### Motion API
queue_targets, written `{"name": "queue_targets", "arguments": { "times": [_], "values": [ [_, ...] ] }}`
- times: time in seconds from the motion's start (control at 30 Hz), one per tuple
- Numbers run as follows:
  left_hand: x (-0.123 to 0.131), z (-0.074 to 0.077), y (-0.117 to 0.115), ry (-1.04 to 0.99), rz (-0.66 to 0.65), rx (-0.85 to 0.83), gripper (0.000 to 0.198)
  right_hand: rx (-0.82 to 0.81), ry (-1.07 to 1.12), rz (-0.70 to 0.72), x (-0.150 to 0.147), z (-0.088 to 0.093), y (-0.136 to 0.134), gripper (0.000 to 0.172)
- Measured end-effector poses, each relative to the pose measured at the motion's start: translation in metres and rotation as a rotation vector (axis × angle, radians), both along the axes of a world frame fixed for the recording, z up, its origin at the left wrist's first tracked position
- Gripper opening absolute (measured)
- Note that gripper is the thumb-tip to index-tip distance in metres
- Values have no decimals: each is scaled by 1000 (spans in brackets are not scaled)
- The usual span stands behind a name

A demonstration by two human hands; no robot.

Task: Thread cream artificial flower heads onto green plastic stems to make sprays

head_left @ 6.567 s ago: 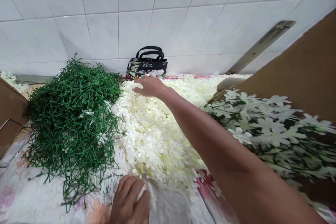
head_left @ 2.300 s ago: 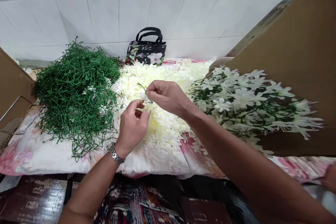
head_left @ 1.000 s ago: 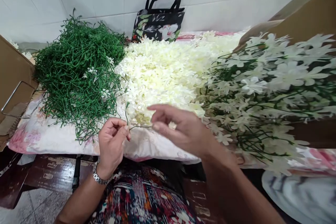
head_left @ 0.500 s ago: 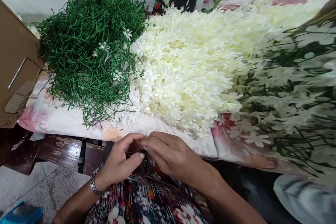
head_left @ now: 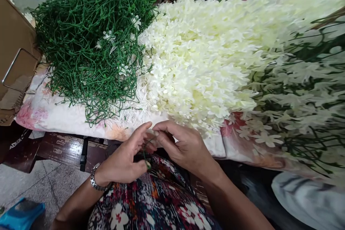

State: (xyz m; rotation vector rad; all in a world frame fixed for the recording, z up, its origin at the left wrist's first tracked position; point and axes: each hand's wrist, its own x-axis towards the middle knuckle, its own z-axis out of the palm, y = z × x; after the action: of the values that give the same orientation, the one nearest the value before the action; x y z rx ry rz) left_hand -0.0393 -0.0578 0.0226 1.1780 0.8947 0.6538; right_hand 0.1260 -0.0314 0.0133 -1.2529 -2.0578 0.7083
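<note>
Head view: my left hand (head_left: pixel 122 163) and right hand (head_left: pixel 183 147) meet over my lap, fingertips pinched narrow on one thin green stem (head_left: pixel 146 153), held close so I can work its tip. Just beyond my fingers lies the heap of cream petals (head_left: pixel 199 61), within reach; the tangle of bare green stems (head_left: pixel 88 39) sits beyond my left fingers.

A thin green stem (head_left: pixel 146 152) was pinched between the left hand (head_left: pixel 124 160) and right hand (head_left: pixel 182 146), just below the white petal heap (head_left: pixel 205 57) and green stem pile (head_left: pixel 88 39).
</note>
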Motion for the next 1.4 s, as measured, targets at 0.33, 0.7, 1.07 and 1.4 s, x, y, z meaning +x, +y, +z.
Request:
{"name": "queue_targets", "arguments": {
  "times": [0.33,0.7,1.07,1.4],
  "values": [
    [2,-15,-3,107,272,19,27,-134,1,251,-4,10,-5,14],
    [0,-24,8,-112,543,-98,15,377,-777,-253,-11,-14,30,16],
    [-3,-27,8,-158,560,-55,11,387,-632,-43,-11,-6,18,20],
    [-5,-24,9,134,506,130,5,500,-513,47,-11,-15,32,17]
  ]
}}
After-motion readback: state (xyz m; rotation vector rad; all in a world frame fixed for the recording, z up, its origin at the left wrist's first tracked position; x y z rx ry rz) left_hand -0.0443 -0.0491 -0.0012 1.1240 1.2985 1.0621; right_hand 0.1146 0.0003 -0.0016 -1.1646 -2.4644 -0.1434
